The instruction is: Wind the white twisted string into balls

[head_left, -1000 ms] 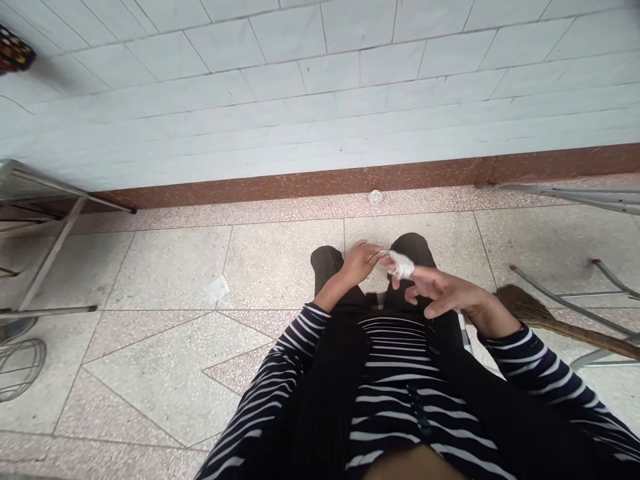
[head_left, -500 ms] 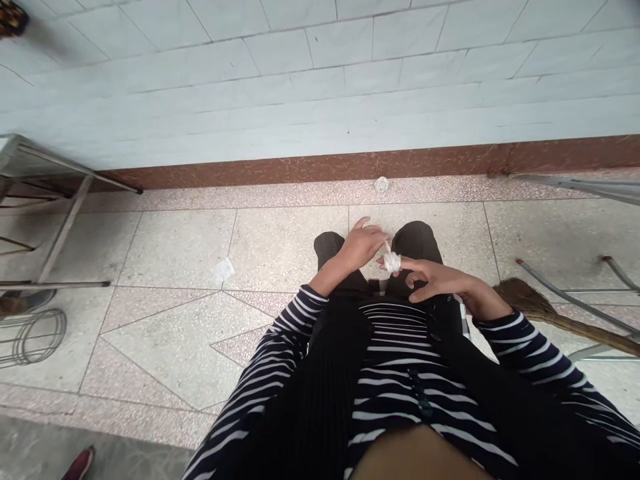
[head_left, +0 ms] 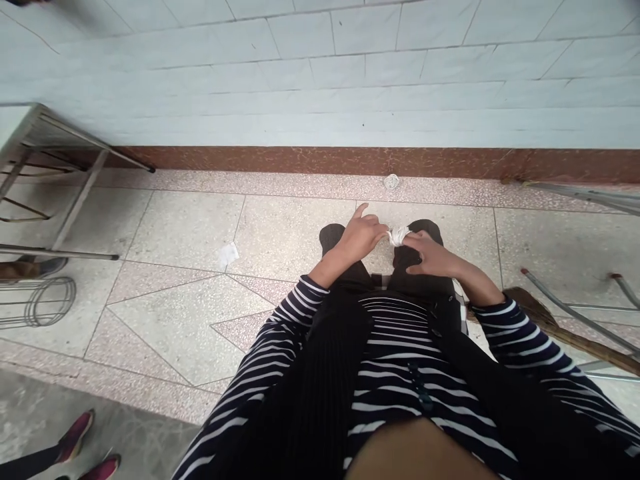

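A small bundle of white string sits at the fingertips of my right hand, seemingly wound around the fingers. My right thumb is bent in below it. My left hand touches the bundle's left side, its thumb and fingertips closed on the string while another finger points up. Beyond both hands, a round ball of white string lies on the floor by the wall. Any strand joining ball and bundle is too faint to make out now.
My knees are below the hands. A broom and metal stool legs are on the right. To the left stand a table and a wire frame. A paper scrap lies on the floor. Another person's shoes show lower left.
Both hands have risen slightly towards the wall, and the string bundle has moved up with them. The view has shifted, bringing more of the other person's shoes in at lower left.
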A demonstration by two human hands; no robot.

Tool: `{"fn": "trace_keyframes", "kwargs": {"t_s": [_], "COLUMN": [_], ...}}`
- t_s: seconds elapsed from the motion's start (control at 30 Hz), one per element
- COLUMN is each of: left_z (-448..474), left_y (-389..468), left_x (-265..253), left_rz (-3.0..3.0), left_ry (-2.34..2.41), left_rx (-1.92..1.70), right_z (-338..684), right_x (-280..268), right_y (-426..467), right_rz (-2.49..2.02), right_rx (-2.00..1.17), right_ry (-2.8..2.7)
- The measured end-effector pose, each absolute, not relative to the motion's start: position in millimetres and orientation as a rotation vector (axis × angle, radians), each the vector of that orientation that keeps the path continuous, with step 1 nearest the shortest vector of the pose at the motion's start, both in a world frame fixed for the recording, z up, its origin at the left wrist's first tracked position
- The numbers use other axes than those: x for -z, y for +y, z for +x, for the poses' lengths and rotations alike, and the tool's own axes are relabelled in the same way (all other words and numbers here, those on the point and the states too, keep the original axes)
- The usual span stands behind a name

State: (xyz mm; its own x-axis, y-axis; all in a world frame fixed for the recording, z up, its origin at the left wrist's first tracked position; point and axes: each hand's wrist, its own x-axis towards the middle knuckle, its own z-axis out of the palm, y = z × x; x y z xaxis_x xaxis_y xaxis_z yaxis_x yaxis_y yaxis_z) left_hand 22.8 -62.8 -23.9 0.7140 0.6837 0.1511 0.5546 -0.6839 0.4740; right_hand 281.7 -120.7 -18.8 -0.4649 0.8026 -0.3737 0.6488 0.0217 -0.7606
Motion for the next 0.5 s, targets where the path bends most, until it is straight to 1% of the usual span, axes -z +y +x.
{"fn": "trace_keyframes", "kwargs": {"t_s": [0.1, 0.13, 0.2, 0.27, 0.3, 0.4, 0.5], "left_z": [22, 23, 27, 31, 33, 33, 28], "left_y": [-49, -47, -48, -55, -60, -76, -81], "left_x": [27, 32, 43, 53, 56, 56, 41], "left_rz": [2.449, 2.397, 2.281, 2.210, 2.213, 2.354, 2.529], "left_ry": [0.937, 0.943, 0.997, 1.058, 1.058, 0.941, 0.883], "left_rx": [-0.465, -0.476, -0.494, -0.471, -0.440, -0.382, -0.464], "right_z": [279, 278, 279, 282, 285, 294, 298], "right_x": [3, -5, -24, -39, -44, -42, -14], "right_y": [-136, -140, -143, -140, -135, -117, -106], "right_rz": [-1.142, -0.969, -0.651, -0.525, -0.572, -1.042, -1.524], "right_rx": [-1.938, -2.052, -2.100, -1.985, -1.908, -1.642, -1.317], "right_ry": [-1.870, -1.745, -1.506, -1.392, -1.409, -1.672, -1.981]}}
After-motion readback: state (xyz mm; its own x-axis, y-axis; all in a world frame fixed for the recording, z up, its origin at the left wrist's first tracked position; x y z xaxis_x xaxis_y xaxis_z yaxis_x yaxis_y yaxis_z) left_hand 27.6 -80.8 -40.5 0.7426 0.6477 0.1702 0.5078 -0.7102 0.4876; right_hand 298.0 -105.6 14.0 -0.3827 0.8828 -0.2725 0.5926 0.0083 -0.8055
